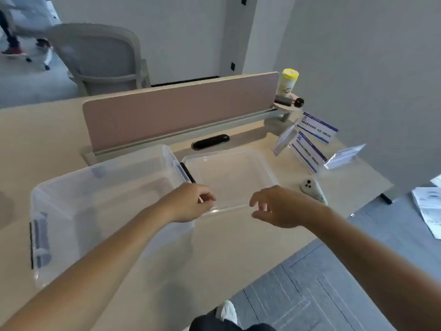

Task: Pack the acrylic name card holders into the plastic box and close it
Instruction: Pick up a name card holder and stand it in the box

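The clear plastic box (105, 187) stands open on the left of the desk, with nothing visible inside. Its clear lid (229, 177) lies flat on the desk just right of the box. My left hand (188, 204) has its fingers curled on the lid's near left corner. My right hand (279, 206) hovers at the lid's near right edge, thumb and fingers apart around the rim. Several acrylic name card holders (309, 151) with blue-and-white cards stand at the far right of the desk, apart from both hands.
A pink divider panel (179, 111) runs along the desk's back, with a black oblong object (210, 141) in front of it. A wipes canister (288, 83) stands at the panel's right end. A small white controller (312, 187) lies right of the lid. The desk edge (274, 259) runs diagonally at right.
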